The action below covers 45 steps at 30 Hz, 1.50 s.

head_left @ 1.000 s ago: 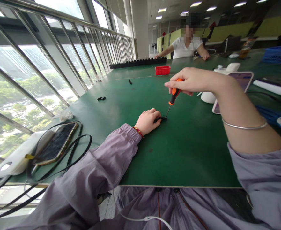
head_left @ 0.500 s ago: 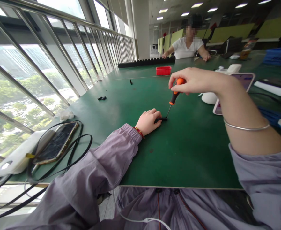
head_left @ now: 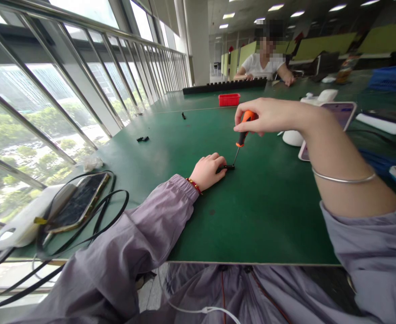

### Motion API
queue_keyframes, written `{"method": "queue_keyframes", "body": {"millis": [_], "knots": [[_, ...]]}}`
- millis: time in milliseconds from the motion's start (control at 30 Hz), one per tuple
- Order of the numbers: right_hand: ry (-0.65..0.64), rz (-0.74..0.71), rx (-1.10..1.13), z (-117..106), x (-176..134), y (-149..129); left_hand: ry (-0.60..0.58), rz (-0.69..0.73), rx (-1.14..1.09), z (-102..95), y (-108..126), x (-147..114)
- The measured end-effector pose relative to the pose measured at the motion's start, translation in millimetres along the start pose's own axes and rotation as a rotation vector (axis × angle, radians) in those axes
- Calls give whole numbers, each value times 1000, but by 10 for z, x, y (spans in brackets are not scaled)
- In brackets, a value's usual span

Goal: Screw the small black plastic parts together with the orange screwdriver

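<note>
My left hand [head_left: 209,172] rests on the green table, its fingers closed on a small black part [head_left: 229,167] that lies flat there. Most of that part is covered by the fingers; only its right end shows. Above it, my right hand [head_left: 256,117] grips the orange and black handle of a screwdriver [head_left: 241,138]. The screwdriver leans slightly, and its thin shaft runs down to the exposed end of the black part, where the tip appears to touch. Small black pieces [head_left: 143,139] lie farther left, and another small black piece [head_left: 183,115] stands farther back.
A red bin [head_left: 229,100] and a long black toothed strip [head_left: 224,86] are at the back, before a seated person [head_left: 264,65]. A phone on a white stand [head_left: 292,137] is at right. A phone [head_left: 78,202] with cables lies left, near the metal railing.
My right hand and the screwdriver handle have shifted slightly left, while the tip stays at the black part. The long black strip at the back has slid right.
</note>
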State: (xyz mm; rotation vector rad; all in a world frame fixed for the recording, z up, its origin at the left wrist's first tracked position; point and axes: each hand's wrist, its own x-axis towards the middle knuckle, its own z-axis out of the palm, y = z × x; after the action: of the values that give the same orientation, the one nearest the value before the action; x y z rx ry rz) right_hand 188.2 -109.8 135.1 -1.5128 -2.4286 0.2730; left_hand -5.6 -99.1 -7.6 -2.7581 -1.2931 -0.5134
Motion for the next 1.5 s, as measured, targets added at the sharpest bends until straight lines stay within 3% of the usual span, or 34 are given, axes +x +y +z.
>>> {"method": "queue_keyframes", "body": {"millis": [667, 867, 1033, 1233, 1500], "knots": [[11, 2, -12, 0, 5, 18, 17, 8, -14, 10, -6, 1], [11, 76, 4, 0, 0, 15, 12, 4, -17, 11, -9, 4], [26, 25, -13, -11, -3, 10, 17, 9, -22, 21, -14, 1], [-30, 123, -13, -23, -23, -17, 6, 0, -17, 19, -18, 0], [-11, 66, -27, -14, -7, -6, -4, 0, -10, -1, -2, -5]]}}
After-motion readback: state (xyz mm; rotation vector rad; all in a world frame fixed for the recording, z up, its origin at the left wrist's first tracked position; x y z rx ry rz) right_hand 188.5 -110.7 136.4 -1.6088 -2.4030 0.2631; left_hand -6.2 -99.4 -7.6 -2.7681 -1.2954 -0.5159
